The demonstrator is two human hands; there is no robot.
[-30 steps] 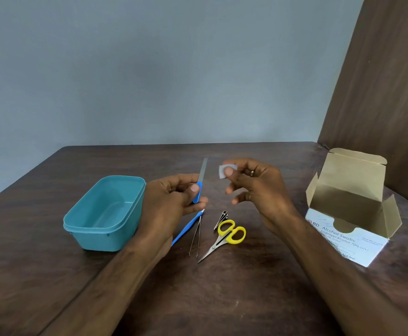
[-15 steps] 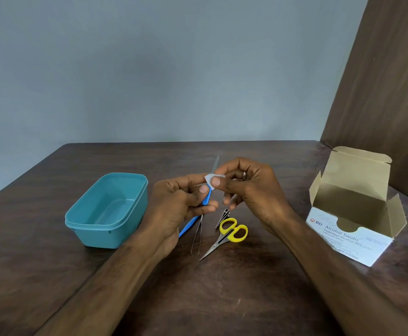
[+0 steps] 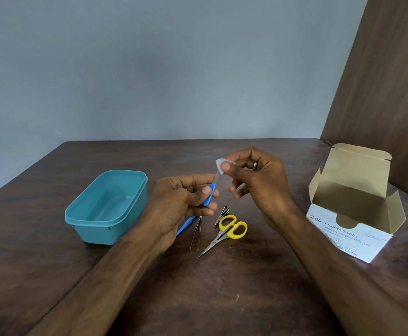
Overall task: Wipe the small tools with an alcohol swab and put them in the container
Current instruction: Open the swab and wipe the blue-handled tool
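Presently, I hold a blue-handled nail file [image 3: 210,193] in my left hand [image 3: 181,204], thumb and fingers curled round the blue grip, the metal blade pointing up and slightly right. My right hand [image 3: 254,185] pinches a white alcohol swab [image 3: 220,164] between thumb and forefinger, folded over the upper end of the blade; swab and blade are in contact. The remaining right fingers are curled loosely below the pinch, and a ring shows on one of them.

Both hands are raised above the dark wooden table [image 3: 222,287]. On the table beneath them lie a second blue-handled tool [image 3: 186,225], partly hidden under my left hand, a pair of thin metal tweezers [image 3: 197,232] just beside it, and yellow-handled scissors [image 3: 227,230] with the points toward me. A small metal item [image 3: 223,213], too small to identify with certainty, touches the scissors' handle loops on the far side.

The teal plastic container [image 3: 106,207] stands to the left of my left hand, open, with nothing visible inside it. An opened cardboard box [image 3: 353,209] labelled Alcohol Swabs sits well to the right, flaps up.
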